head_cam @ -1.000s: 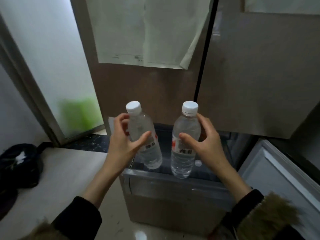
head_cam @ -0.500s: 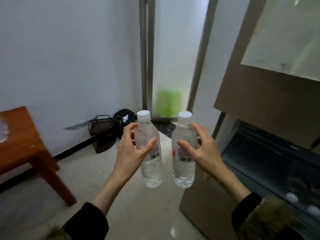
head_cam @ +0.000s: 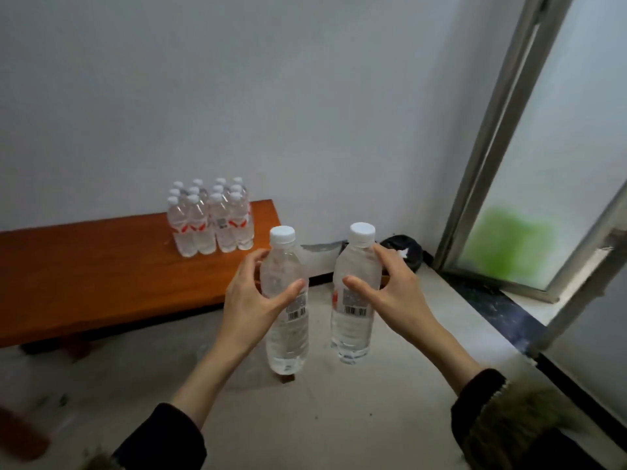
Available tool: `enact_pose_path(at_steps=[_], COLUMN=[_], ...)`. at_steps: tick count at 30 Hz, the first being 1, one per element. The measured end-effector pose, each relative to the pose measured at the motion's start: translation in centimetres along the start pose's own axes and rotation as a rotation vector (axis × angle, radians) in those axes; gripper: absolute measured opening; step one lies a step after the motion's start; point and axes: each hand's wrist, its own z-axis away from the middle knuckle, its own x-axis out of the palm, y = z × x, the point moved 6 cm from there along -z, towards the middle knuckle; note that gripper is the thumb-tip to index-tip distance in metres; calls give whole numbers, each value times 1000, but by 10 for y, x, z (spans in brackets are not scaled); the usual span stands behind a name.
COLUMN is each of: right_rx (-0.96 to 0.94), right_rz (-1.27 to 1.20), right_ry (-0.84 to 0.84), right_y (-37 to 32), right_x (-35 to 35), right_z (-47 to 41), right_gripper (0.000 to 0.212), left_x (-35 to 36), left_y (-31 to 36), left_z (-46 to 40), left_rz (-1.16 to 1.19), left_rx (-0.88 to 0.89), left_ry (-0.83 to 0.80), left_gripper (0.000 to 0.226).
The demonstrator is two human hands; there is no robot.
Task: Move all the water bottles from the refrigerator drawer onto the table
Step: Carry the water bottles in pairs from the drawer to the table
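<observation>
Bottles fill both my hands in the head view. My left hand [head_cam: 251, 300] has its grip wrapped round the upper body of the left bottle [head_cam: 286, 300], thumb across the front just above the barcode label, fingers curled behind. My right hand [head_cam: 390, 293] grips the right bottle [head_cam: 354, 293] the same way, thumb on the front above its barcode, fingers round the far side near the shoulder. Both bottles are clear, full of water, upright, with white caps on. They hang in the air over the pale floor [head_cam: 322, 418], side by side and near each other but not touching.

Far and to the left stands the orange-brown wooden desk [head_cam: 101, 273], against the white wall [head_cam: 271, 96]. On its far right end sits a tight cluster of bottles [head_cam: 210, 218], all upright with white caps and red-and-white labels, packed in rows touching one another. The two bottles I hold are nearer to me than that cluster and to its right, off the right end of the desk.

On the right a frosted glass door [head_cam: 543, 198] in a grey metal frame shows a green blur behind it. A dark bag [head_cam: 407, 249] lies on the floor at the foot of the wall, partly hidden behind my right hand. My dark sleeves [head_cam: 163, 439] show at the near edge, the right one trimmed with brown fur.
</observation>
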Motion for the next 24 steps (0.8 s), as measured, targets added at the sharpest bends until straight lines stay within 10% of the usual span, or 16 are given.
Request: enact_pose_path(at_steps=[18, 24], right_rx=[-98, -112], right_rz=[48, 64], right_ry=[-433, -593], right_y=[-2, 1], right_x=[289, 360], right_z=[-251, -315], right_gripper=[90, 54], left_x=[-115, -132], left_y=[-220, -281], left_z=[-201, -261], left_rz=[-217, -271], left_rx=[-400, -466], left_ry=[136, 95], left_gripper=[80, 78])
